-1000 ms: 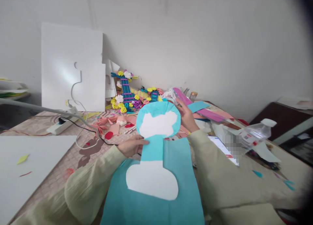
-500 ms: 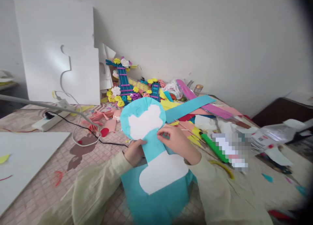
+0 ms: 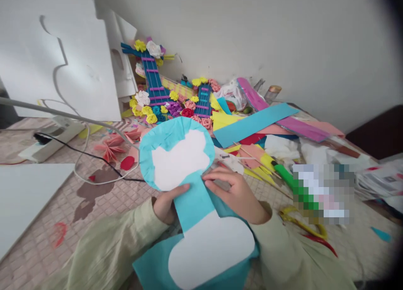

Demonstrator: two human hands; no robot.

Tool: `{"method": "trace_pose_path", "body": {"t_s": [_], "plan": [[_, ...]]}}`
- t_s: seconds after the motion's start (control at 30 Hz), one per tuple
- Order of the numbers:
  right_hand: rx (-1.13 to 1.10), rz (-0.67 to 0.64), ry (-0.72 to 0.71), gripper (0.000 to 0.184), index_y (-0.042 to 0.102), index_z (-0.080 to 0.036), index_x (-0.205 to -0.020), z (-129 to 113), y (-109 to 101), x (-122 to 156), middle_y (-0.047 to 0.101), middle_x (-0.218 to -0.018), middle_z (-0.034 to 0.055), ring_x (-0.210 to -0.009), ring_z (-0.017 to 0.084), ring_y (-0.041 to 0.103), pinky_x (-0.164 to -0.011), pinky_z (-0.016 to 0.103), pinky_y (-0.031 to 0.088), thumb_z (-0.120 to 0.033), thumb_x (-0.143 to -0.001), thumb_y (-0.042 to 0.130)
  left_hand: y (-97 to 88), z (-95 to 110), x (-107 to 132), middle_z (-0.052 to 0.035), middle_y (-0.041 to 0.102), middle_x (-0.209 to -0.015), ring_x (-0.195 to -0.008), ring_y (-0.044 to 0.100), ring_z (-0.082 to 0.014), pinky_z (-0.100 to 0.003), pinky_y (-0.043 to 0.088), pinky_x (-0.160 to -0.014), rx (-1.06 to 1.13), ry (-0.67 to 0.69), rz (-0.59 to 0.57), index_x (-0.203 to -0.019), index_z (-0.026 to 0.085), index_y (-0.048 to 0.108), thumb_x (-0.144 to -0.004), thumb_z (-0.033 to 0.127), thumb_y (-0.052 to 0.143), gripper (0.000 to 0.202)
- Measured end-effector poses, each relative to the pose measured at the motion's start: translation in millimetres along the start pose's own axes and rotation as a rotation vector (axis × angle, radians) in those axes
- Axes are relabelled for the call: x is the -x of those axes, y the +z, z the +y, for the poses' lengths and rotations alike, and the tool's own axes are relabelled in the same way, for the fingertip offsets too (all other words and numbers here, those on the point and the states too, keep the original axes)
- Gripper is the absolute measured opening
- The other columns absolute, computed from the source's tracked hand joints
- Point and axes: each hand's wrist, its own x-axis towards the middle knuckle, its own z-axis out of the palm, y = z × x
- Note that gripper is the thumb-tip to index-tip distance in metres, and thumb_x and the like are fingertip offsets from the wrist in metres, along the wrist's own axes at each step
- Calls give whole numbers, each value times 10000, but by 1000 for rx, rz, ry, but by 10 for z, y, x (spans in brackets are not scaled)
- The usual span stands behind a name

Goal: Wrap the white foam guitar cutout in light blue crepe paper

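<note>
A guitar-shaped white board wrapped in turquoise paper (image 3: 192,201) lies in front of me, its round end pointing away. My left hand (image 3: 166,204) grips the narrow turquoise neck from the left, thumb on top. On the right side of the neck my right hand (image 3: 234,191) presses with its fingers curled against the paper's edge. White board shows in the round top and in the wide lower part.
Behind lie a pile of paper flowers and blue ladder-like pieces (image 3: 163,101), turquoise (image 3: 255,122) and pink paper strips (image 3: 283,119), a green tool (image 3: 285,176) and yellow-handled scissors (image 3: 302,225). White foam boards (image 3: 63,67) lean at the wall. A power strip and cables (image 3: 47,143) lie left.
My right hand came down from the round top to the neck. The wrapped shape dropped lower and tilted left, and my view has tipped downward and closer.
</note>
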Motion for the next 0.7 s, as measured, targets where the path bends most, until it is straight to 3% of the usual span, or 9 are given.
{"method": "trace_pose_path", "body": {"t_s": [0.1,0.27,0.43,0.57,0.7], "plan": [[11,20,49,83,660,-217,-795,46,-127,-6,673,-806,27,-800,176,606,-757,333,474,-229,-793,578,-16,5,29,-90,682,-1050,-1102,535,-335,-462,410,-964,-44,7,-57,-1066,163,621,-599,151,709,476],[104,185,56,51,596,-205,-716,90,-293,-19,613,-718,6,-691,154,553,-660,300,451,-231,-744,629,-41,-44,52,-94,657,-1106,-1104,532,-338,-450,426,-953,-138,26,-94,-1033,153,643,-571,153,740,472],[229,34,-18,70,614,-216,-747,111,-205,-2,621,-784,24,-814,193,563,-789,365,415,-269,-733,657,-41,-104,36,-90,700,-999,-1130,509,-337,-481,394,-971,-197,74,-144,-1185,160,559,-585,168,743,629],[296,-21,-7,112,626,-221,-764,160,-153,6,634,-796,25,-843,207,560,-790,374,397,-303,-714,681,-61,-110,9,-86,689,-1032,-1157,482,-341,-492,366,-988,-219,121,-166,-1197,179,551,-578,172,750,650],[297,-29,7,42,621,-218,-751,185,-148,8,629,-789,23,-847,205,559,-772,363,395,-246,-738,650,-87,-113,-13,-81,680,-1055,-1118,512,-355,-514,383,-963,-212,116,-129,-1200,192,548,-546,152,767,691]]}}
